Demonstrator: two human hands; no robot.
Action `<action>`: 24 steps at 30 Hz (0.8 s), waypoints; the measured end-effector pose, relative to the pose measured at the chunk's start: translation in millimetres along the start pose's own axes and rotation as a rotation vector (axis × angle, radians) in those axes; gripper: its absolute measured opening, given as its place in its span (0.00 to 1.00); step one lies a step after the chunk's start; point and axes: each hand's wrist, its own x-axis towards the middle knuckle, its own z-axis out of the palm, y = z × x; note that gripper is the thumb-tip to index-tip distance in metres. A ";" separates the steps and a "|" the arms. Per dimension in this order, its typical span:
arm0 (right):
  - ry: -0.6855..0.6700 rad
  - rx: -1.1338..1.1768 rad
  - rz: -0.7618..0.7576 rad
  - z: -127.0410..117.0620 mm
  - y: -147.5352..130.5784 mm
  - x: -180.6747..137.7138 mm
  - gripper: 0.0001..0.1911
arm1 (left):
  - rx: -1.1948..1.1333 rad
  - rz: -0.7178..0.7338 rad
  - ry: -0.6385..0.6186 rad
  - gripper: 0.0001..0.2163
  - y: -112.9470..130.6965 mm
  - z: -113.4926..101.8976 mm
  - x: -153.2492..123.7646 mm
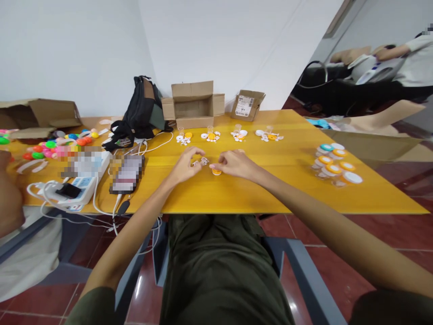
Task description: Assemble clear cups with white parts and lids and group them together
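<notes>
My left hand (pixel 185 166) rests on the yellow table, its thumb and fingers curved but apart. Beside its fingertips lie several small white pieces with dark marks (pixel 204 161). My right hand (pixel 236 163) is closed in a pinch just above a small orange-and-white cap (pixel 216 171). Whatever sits between those fingertips is too small to make out. Farther back is a row of small groups, each with white bits, an orange lid (pixel 211 136) and a clear little cup (pixel 238 127).
Capped clear jars (pixel 333 169) stand at the right. A phone (pixel 127 174), a power strip (pixel 89 178) with cables and a black backpack (pixel 144 108) are on the left. Behind are cardboard boxes (pixel 193 122). Another person's arm (pixel 10 198) is at the left edge.
</notes>
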 end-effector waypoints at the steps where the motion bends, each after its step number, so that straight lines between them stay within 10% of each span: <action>1: 0.020 0.002 -0.004 -1.3 1.3 2.4 0.15 | 0.000 -0.026 0.032 0.10 -3.6 -2.9 1.6; 13: -0.069 0.011 -0.114 13.0 -8.1 45.5 0.05 | 0.082 -0.109 -0.136 0.06 -20.3 -11.1 4.1; 24: 0.009 0.217 -0.096 11.2 -7.1 32.6 0.08 | -0.426 -0.367 0.067 0.07 -17.3 -0.7 7.1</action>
